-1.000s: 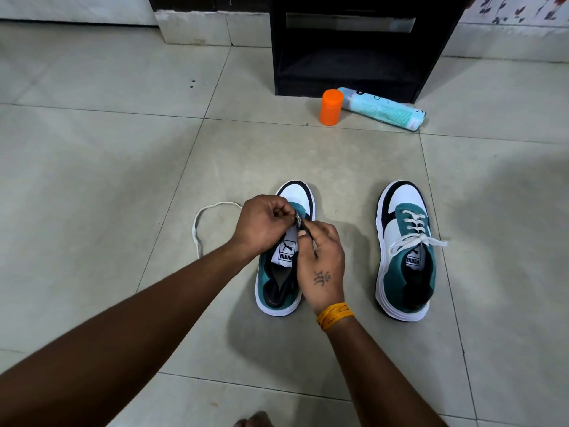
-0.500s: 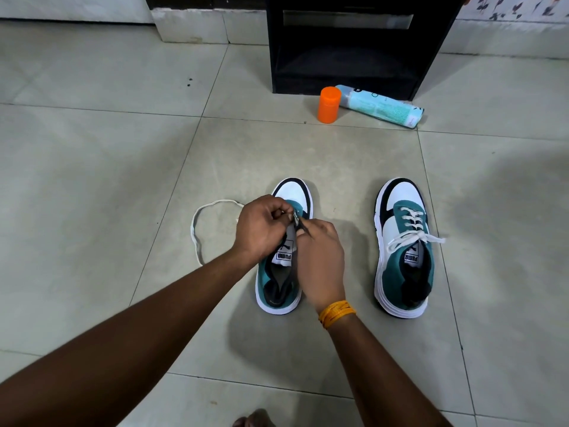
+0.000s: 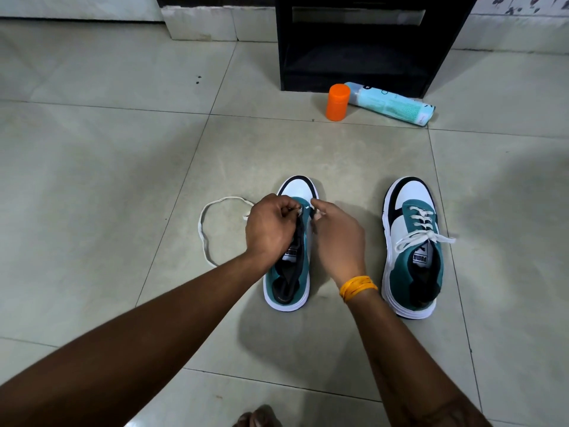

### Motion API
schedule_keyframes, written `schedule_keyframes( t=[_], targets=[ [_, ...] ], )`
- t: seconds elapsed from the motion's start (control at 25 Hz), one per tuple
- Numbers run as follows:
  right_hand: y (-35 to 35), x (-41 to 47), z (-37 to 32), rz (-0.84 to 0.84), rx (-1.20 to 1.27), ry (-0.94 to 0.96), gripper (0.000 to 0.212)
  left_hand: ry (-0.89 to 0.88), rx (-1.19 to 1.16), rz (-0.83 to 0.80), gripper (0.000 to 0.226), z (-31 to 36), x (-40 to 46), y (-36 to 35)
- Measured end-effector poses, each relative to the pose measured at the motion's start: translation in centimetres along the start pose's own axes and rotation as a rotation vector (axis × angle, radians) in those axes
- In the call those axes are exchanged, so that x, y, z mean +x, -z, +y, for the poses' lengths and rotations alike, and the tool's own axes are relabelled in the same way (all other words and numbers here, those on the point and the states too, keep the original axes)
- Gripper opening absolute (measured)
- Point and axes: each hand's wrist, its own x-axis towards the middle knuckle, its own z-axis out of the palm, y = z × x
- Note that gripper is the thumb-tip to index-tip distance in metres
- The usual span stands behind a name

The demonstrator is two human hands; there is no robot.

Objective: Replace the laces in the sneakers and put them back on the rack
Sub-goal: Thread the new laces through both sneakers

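Observation:
Two teal, white and black sneakers stand on the tiled floor, toes pointing away from me. The left sneaker [image 3: 288, 282] has no lacing across its tongue. My left hand [image 3: 271, 229] pinches the white lace end at the eyelets near the toe. My right hand [image 3: 337, 238] grips the sneaker's right eyelet edge opposite it. The rest of the white lace [image 3: 206, 232] trails in a loop on the floor to the left. The right sneaker [image 3: 412, 248] is laced and tied with a white lace.
A black rack [image 3: 354, 44] stands at the back against the wall. An orange cap [image 3: 337, 102] and a light blue bottle [image 3: 391, 104] lie in front of it. My toes [image 3: 257, 419] show at the bottom edge.
Both hands shifted slightly toward the sneaker's toe. My right hand turned and moved a little to the right, away from my left hand.

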Motion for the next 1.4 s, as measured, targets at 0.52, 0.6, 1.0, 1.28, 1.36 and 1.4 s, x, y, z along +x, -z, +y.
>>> schedule_keyframes(
  t=[0.52, 0.6, 1.0, 1.28, 1.36, 1.4],
  targets=[
    [0.0, 2.6, 2.4, 0.005, 0.207, -0.325, 0.013, -0.264, -0.159, 0.064, 0.021, -2.9, -4.7, 1.5],
    [0.1, 2.0, 3.5, 0.045, 0.271, -0.477, 0.016, -0.288, -0.146, 0.056, 0.024, -3.0, -5.2, 1.7],
    [0.4, 1.4, 0.7, -0.157, -0.462, 0.222, 0.014, -0.287, -0.091, 0.137, 0.015, -3.2, -5.4, 1.5],
    [2.3, 1.1, 1.5, -0.163, -0.886, -0.058, 0.016, -0.290, -0.109, 0.152, 0.015, -3.6, -5.4, 1.4],
    [1.0, 1.1, 0.3, -0.189, -0.842, 0.050, 0.022, -0.300, -0.102, 0.150, 0.015, -3.6, -5.3, 1.3],
    [0.3, 1.1, -0.3, -0.190, -0.806, 0.127, 0.021, -0.301, -0.098, 0.150, 0.015, -3.7, -5.3, 1.3]
  ],
)
